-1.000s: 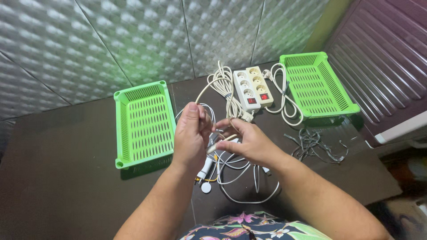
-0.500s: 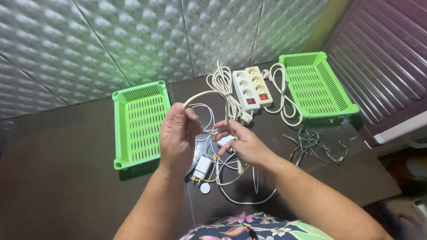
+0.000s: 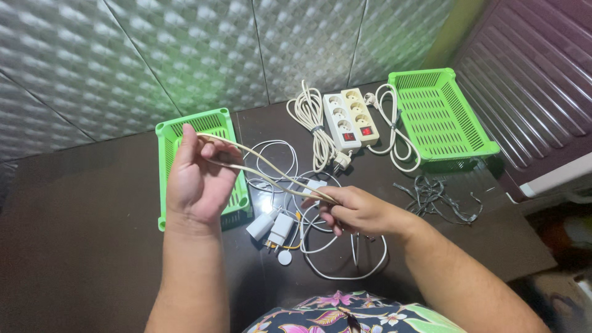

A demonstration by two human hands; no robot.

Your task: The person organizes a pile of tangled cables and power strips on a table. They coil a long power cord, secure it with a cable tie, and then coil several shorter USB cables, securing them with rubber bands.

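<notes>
Over a dark worktop (image 3: 92,246), bare along its left and near-left edges, a beige cable (image 3: 271,176) stretches doubled between two hands, its long axis running upper left to lower right. Left hand (image 3: 196,182) grips the folded end above the left green basket (image 3: 172,132); right hand (image 3: 354,213) pinches the other end over a tangle of white chargers (image 3: 271,227) (mid-worktop). Twin power strips w/ coiled leads (image 3: 348,117) lie toward the far edge, beside a 2nd green basket (image 3: 472,139) at the far-right corner.
</notes>
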